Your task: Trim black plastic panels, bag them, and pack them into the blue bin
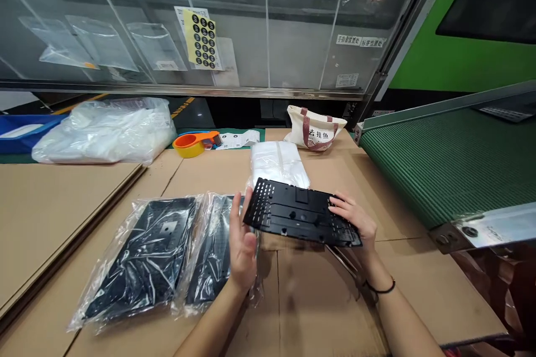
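Observation:
A black perforated plastic panel (301,212) is held up over the cardboard-covered table, slightly tilted. My right hand (355,226) grips its right end, fingers on the upper face. At the left end my left hand (243,242) is upright with its fingers stretched out, the palm beside the panel's edge. To the left lie two black panels in clear plastic bags, one (146,256) farther left and one (211,256) partly behind my left hand. Behind the held panel rests a stack of clear plastic bags (278,162).
A green conveyor belt (456,162) runs along the right. At the back are a cloth bag (316,129), an orange and yellow tape dispenser (195,143), and a large plastic-wrapped bundle (109,131). Cardboard sheets (58,212) lie left, below a transparent rack (293,33).

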A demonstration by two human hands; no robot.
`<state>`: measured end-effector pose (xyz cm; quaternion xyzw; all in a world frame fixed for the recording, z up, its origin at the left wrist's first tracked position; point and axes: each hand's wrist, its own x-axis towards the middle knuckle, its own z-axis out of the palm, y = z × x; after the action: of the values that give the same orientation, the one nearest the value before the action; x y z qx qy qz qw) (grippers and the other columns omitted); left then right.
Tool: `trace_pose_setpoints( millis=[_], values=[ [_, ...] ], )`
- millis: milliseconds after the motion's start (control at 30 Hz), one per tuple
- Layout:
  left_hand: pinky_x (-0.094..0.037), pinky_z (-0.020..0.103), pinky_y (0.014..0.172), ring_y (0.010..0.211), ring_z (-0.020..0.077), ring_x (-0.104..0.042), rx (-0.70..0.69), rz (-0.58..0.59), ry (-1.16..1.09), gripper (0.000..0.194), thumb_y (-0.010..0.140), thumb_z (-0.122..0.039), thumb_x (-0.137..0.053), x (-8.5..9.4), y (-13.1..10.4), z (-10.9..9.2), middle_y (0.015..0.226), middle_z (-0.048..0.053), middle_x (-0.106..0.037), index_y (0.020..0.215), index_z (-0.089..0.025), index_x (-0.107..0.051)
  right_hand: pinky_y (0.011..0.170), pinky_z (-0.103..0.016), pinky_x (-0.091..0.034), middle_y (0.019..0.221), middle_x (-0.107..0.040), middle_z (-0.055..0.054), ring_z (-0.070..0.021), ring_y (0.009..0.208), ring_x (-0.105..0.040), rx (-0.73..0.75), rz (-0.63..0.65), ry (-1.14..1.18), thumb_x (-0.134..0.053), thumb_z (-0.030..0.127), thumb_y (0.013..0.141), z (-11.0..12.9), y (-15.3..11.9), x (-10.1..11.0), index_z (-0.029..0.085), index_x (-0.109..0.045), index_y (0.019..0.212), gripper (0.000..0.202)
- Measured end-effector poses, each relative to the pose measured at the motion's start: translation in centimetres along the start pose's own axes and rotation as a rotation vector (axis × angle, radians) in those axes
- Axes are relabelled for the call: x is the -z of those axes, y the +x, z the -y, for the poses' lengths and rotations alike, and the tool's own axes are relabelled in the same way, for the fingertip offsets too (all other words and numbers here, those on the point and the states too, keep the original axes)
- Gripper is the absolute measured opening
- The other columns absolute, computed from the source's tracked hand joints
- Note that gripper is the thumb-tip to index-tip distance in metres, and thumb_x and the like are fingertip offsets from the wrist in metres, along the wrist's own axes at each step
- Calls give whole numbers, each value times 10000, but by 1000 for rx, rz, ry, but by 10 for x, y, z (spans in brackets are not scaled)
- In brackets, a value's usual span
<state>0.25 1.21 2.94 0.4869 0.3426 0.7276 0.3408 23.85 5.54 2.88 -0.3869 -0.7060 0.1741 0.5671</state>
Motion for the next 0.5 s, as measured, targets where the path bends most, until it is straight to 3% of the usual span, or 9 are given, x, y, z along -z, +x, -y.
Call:
trace_pose_setpoints(
  millis=[133, 233, 333, 400, 500],
  values=[
    [-352, 429, 1123, 1352, 261, -416, 64, 39, 40, 475, 919, -408, -516, 0, 18, -29, 1457, 78, -464, 1370, -267, -467, 975, -473, -498, 938, -754, -46, -282, 960, -695, -212, -152, 138, -702, 373, 755, -2, 4, -5, 266, -777, 829, 150],
    [-456, 410, 1025, 1209, 257, -560, 121, 142, 194, 344, 894, -376, -561, 9, 37, -62, 1292, 91, -612, 1202, -233, -615, 879, -461, -535, 861, -759, -69, -303, 882, -701, -373, -297, 135, -758, 404, 680, -11, 1, -7, 215, -770, 779, 214],
    [-514, 398, 917, 1039, 254, -645, 92, 276, 440, 267, 879, -379, -567, 15, 63, -83, 1084, 81, -708, 1052, -222, -697, 872, -464, -526, 834, -757, -84, -311, 890, -689, -468, -270, 128, -773, 430, 653, -20, -6, -2, 165, -768, 789, 298],
    [-530, 390, 855, 964, 257, -666, 6, 361, 605, 241, 876, -360, -558, 15, 81, -80, 1005, 67, -730, 1003, -229, -715, 867, -454, -526, 827, -757, -85, -308, 884, -686, -533, -241, 122, -785, 449, 631, -25, -13, 2, 156, -768, 784, 331],
    [-526, 363, 832, 919, 242, -683, -113, 566, 957, 262, 905, -267, -466, 9, 102, -45, 994, 55, -736, 1005, -237, -706, 843, -443, -531, 812, -756, -91, -307, 864, -687, -560, -253, 112, -780, 473, 628, -31, -21, 5, 151, -764, 771, 352]
  ],
)
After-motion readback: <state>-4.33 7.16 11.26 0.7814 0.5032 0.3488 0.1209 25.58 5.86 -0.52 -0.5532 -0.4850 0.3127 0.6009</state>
